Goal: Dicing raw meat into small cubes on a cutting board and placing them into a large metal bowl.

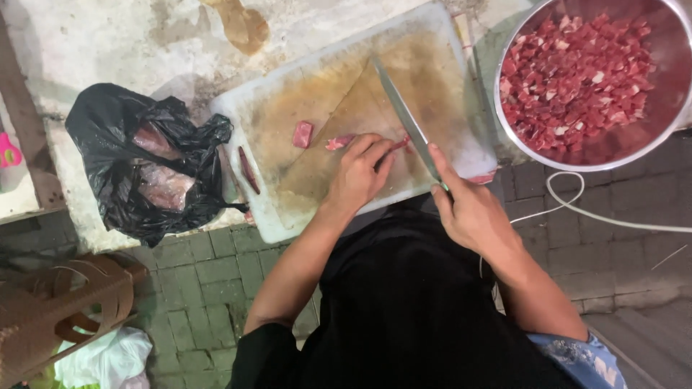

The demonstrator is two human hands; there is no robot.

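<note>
Head view of a person cutting raw meat on a white board (pixel 288 216) set on a stained worktop (pixel 101 43). The right hand (pixel 472 212) is closed around the handle of a long knife (pixel 404 115), index finger laid along the spine; the blade runs far-left across the board with its near part just beside the left fingers. The left hand (pixel 360 173) presses, fingers curled down, on a thin strip of meat (pixel 339 142) near the middle of the board; whether it pinches the strip or only pins it cannot be told. A loose cube (pixel 303 134) lies just left of the strip, and a dark sliver (pixel 249 169) lies near the board's left edge. A steel bowl (pixel 667 122) of diced meat stands at far right; a black bag (pixel 115 194) holding more meat sits at the left.

Hazards, as judged: the blade lies very close to the left fingertips, so a slip on the wet strip could bring the edge onto them. The board's near edge overhangs the worktop, and downward pressure there could tip it. The white cable (pixel 577 209) near the right wrist could snag the arm
</note>
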